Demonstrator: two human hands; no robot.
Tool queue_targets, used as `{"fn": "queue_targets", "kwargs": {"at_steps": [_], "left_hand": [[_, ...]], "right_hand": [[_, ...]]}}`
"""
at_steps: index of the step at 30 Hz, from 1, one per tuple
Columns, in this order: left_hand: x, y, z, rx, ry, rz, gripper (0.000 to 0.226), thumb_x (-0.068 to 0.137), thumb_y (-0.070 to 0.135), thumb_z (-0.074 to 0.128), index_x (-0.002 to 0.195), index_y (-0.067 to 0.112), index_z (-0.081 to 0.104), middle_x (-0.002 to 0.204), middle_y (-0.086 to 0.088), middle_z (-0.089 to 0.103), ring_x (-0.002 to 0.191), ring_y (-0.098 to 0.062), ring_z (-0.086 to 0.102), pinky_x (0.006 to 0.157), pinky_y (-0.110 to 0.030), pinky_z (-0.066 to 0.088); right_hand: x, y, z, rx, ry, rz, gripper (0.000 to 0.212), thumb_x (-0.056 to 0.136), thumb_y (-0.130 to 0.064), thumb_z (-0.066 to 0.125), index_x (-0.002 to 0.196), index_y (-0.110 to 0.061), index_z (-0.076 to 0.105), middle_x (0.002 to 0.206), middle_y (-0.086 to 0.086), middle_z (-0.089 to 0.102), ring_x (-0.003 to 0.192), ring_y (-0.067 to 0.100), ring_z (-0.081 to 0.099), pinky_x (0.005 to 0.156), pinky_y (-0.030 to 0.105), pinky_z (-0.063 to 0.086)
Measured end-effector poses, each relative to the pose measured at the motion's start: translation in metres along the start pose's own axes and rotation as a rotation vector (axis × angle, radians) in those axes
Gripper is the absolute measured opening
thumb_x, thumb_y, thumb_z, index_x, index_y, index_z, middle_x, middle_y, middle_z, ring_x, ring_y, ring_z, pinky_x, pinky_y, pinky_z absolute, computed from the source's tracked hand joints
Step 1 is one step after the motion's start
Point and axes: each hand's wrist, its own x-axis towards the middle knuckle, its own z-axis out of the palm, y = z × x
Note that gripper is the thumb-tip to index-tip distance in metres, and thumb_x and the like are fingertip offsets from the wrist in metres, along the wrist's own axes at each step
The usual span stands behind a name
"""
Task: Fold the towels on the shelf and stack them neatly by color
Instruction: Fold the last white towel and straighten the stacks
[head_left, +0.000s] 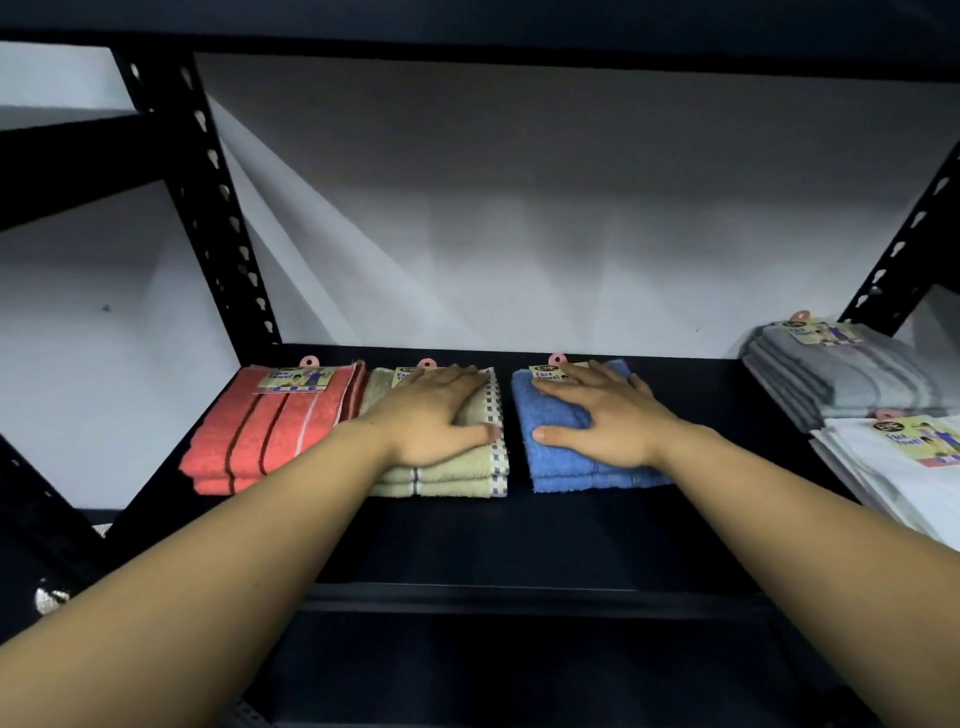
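On the black shelf (519, 540) stand folded towel stacks in a row. The coral striped stack (260, 436) is at the left. Beside it lies the beige stack (452, 475), and my left hand (436, 415) rests flat on top of it with fingers straight. A small gap separates it from the blue stack (556, 467), on which my right hand (602, 415) presses flat, thumb out to the left. Paper labels with pink hangers sit at the back edge of each stack. At the far right are a grey stack (841, 379) and a white stack (904, 478).
Black perforated uprights (218, 208) frame the shelf at the left, and another upright (904, 234) rises at the right. A white wall is behind. The upper shelf's dark underside spans the top. Bare shelf surface lies in front of the stacks.
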Motion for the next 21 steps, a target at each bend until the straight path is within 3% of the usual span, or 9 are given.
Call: {"fn": "queue_targets", "kwargs": {"at_steps": [6, 13, 21], "left_hand": [[0.001, -0.002, 0.003, 0.014, 0.003, 0.016, 0.083, 0.094, 0.073, 0.041, 0.163, 0.033, 0.015, 0.17, 0.002, 0.017, 0.157, -0.018, 0.013, 0.129, -0.046, 0.007], [0.0, -0.004, 0.009, 0.08, -0.018, 0.042, 0.088, 0.093, 0.08, 0.027, 0.164, 0.032, 0.008, 0.171, 0.005, 0.01, 0.158, -0.015, 0.008, 0.129, -0.048, 0.005], [-0.004, 0.004, 0.011, 0.065, -0.05, 0.015, 0.086, 0.095, 0.075, 0.032, 0.164, 0.031, 0.005, 0.172, 0.006, 0.007, 0.158, -0.014, 0.006, 0.129, -0.044, 0.003]], "right_hand": [[0.002, -0.017, 0.008, 0.033, 0.001, 0.045, 0.094, 0.067, -0.1, 0.022, 0.154, -0.063, 0.015, 0.172, -0.017, 0.006, 0.159, 0.022, 0.003, 0.122, 0.064, 0.006], [-0.005, -0.03, 0.013, 0.062, 0.011, 0.085, 0.09, 0.071, -0.097, 0.025, 0.154, -0.062, 0.014, 0.172, -0.016, 0.003, 0.159, 0.023, -0.001, 0.124, 0.061, 0.003], [-0.014, -0.036, 0.016, 0.081, 0.016, 0.085, 0.095, 0.067, -0.1, 0.02, 0.154, -0.062, 0.012, 0.172, -0.016, 0.005, 0.159, 0.02, 0.0, 0.123, 0.06, 0.007]]}}
